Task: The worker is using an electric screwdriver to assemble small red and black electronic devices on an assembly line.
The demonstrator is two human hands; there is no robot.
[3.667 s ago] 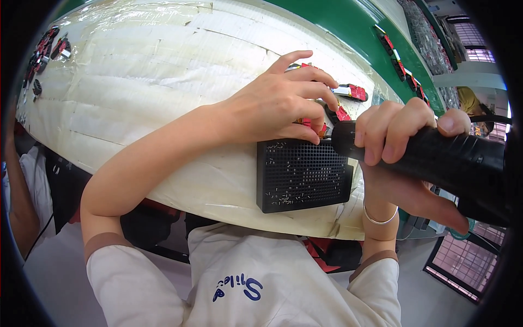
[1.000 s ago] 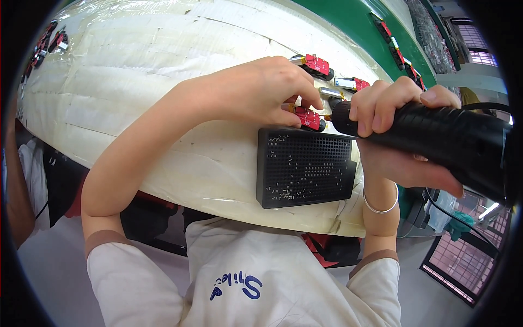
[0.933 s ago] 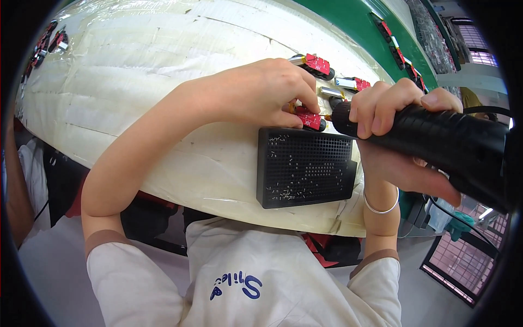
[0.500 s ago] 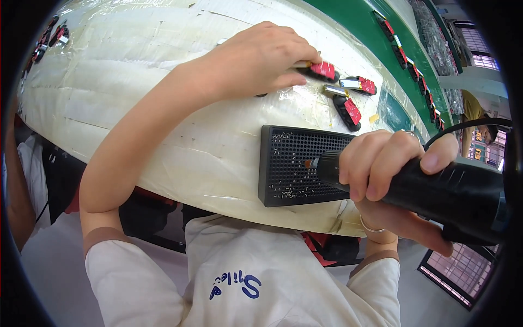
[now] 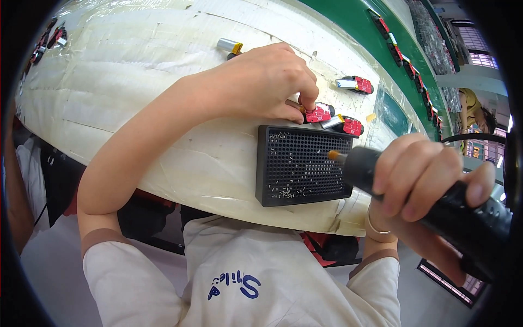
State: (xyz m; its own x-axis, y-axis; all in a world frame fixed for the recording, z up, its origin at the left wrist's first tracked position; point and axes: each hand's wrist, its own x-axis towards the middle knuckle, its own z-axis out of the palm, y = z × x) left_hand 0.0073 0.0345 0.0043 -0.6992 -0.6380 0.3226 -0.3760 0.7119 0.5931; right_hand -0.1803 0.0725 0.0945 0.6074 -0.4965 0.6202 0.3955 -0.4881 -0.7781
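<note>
My left hand (image 5: 272, 82) is closed in a pinch on a small black part with a red circuit board (image 5: 320, 113), just beyond the screw tray. In my right hand (image 5: 419, 174) is a black electric screwdriver (image 5: 364, 166), its bit over the right side of the tray. The black screw tray (image 5: 262, 174) has a perforated bed with many tiny silver screws scattered and standing in its holes. A second red-board part (image 5: 352, 126) lies against the held one. Another (image 5: 359, 84) lies farther off. A silver cell with yellow tape (image 5: 231, 46) shows partly behind my left hand.
A pale, film-covered table (image 5: 136, 71) lies under the work. Beyond it runs a green belt (image 5: 348, 27) with a row of red-board parts (image 5: 396, 53). More parts (image 5: 58, 36) are at the far left. Another person (image 5: 472, 109) is at the right, and someone's arm (image 5: 19, 201) at the left edge.
My left hand has moved nearer, bringing a red-board part down beside the tray. My right hand has drawn the screwdriver back to the right, uncovering more of the tray.
</note>
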